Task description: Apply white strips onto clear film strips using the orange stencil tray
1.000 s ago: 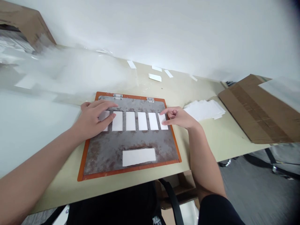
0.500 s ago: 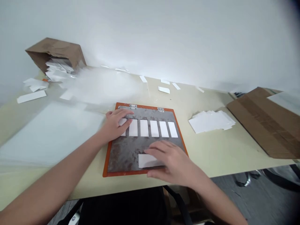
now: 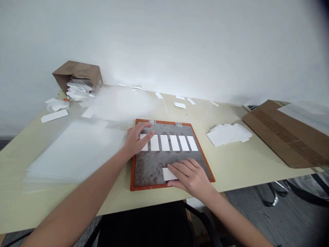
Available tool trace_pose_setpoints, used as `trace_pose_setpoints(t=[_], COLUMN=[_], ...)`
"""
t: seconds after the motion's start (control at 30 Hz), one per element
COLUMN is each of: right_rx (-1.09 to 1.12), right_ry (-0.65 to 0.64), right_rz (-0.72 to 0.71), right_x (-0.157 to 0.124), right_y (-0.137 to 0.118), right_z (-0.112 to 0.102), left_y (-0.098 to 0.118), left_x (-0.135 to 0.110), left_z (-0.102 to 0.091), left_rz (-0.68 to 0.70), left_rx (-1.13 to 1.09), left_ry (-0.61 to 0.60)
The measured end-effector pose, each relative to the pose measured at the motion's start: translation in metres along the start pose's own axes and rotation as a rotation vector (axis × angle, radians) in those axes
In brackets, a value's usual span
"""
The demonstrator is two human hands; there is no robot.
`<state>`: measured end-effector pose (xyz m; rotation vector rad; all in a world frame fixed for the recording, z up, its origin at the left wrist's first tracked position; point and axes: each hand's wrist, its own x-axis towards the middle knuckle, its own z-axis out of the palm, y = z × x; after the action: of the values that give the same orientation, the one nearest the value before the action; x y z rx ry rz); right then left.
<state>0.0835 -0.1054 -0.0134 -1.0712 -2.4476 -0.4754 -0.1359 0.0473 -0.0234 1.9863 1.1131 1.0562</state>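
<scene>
A hinged grey metal plate (image 3: 151, 164) lies on an orange-edged board (image 3: 132, 175) in front of me. White strips (image 3: 175, 142) fill a row of several rectangular slots in it. My left hand (image 3: 140, 137) rests at the leftmost slots, thumb and fingers apart, partly covering the white strip there. On the plate's near part, my right hand (image 3: 189, 175) is closed on a small stack of white cards (image 3: 168, 174), thumb at the near edge and fingers over the top. The palm hides the stack's right end.
Clear plastic sheets (image 3: 74, 151) lie on the left of the table (image 3: 115, 202). An open carton (image 3: 83, 70) with white strips stands behind them. White cards (image 3: 228, 133) are piled at right beside a large cardboard box (image 3: 290, 130). Loose strips (image 3: 179, 105) lie near the wall.
My right hand has closed its fingers and thumb around the white card stack. My left hand stays at the left slots. The whole view has shifted slightly.
</scene>
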Motion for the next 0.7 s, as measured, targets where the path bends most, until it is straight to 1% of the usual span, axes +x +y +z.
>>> trace_pose_setpoints(t=[0.13, 0.3, 0.43, 0.6, 0.7], right_rx=[-0.066, -0.129, -0.201, -0.245, -0.256], right_ry=[0.028, 0.046, 0.028, 0.047, 0.054], right_rz=[-0.056, -0.111, -0.142, -0.179, -0.176], right_x=[0.0001, -0.0002, 0.0013, 0.0012, -0.001], right_y=[0.0029, 0.0068, 0.0078, 0.0082, 0.009], right_z=[0.0039, 0.0043, 0.0035, 0.0039, 0.004], left_y=[-0.0032, -0.0057, -0.0075, -0.004, 0.0003], left_x=[-0.0005, -0.0013, -0.0021, -0.0029, -0.0032], left_z=[-0.0012, -0.0028, -0.0032, -0.0028, -0.0023], left_rz=[0.022, 0.027, 0.017, 0.011, 0.01], left_rx=[-0.043, -0.039, -0.027, -0.008, 0.01], left_ry=[-0.014, -0.044, -0.065, -0.082, -0.099])
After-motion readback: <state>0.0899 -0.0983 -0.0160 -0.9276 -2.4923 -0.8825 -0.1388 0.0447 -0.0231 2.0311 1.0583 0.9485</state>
